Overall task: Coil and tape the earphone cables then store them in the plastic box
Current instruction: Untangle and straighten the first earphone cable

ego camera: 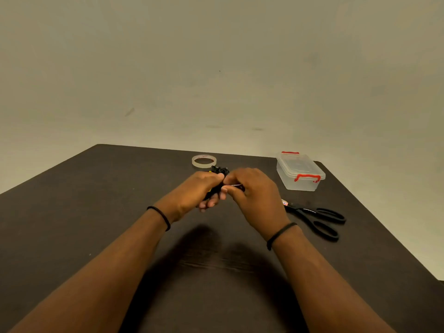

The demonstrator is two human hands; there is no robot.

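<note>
A black coiled earphone cable (pixel 219 171) is held above the middle of the dark table (pixel 96 212). My left hand (pixel 199 191) grips the bundle, with its fingers curled round it. My right hand (pixel 252 193) pinches something thin and pale at the bundle's side, apparently a strip of tape (pixel 236 185). Most of the cable is hidden between the two hands. The clear plastic box (pixel 300 173) with red latches stands closed at the back right. A roll of clear tape (pixel 204 161) lies flat just behind the hands.
Black scissors (pixel 317 218) lie on the table to the right of my right hand, in front of the box. The table's far edge meets a plain wall. Its right edge runs diagonally close to the scissors.
</note>
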